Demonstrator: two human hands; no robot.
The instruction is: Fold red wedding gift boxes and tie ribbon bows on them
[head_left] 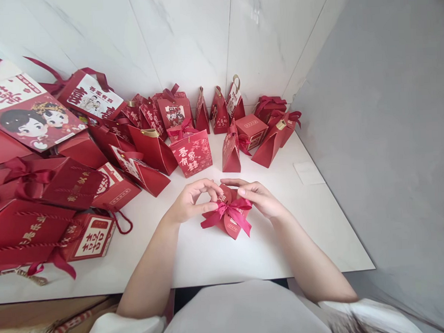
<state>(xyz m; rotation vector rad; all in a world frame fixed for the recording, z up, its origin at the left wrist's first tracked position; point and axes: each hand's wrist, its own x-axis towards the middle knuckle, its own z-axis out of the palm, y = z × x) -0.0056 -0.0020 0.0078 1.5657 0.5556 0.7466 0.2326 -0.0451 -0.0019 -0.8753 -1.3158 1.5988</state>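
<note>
A small red gift box (228, 224) with a magenta ribbon bow (229, 211) sits on the white table (211, 255) in front of me. My left hand (191, 201) is on the box's left side, its fingers curled and pinching at the top of the box by the bow. On the right side, my right hand (259, 198) has its fingertips pressed together on the ribbon. Both hands touch the box.
Many red gift boxes and bags stand behind: a printed box (192, 153), a folded pouch (231, 149), a cube box (252, 131). Larger red bags (32, 113) and boxes (29, 229) are piled at left. White wall behind, grey wall at right.
</note>
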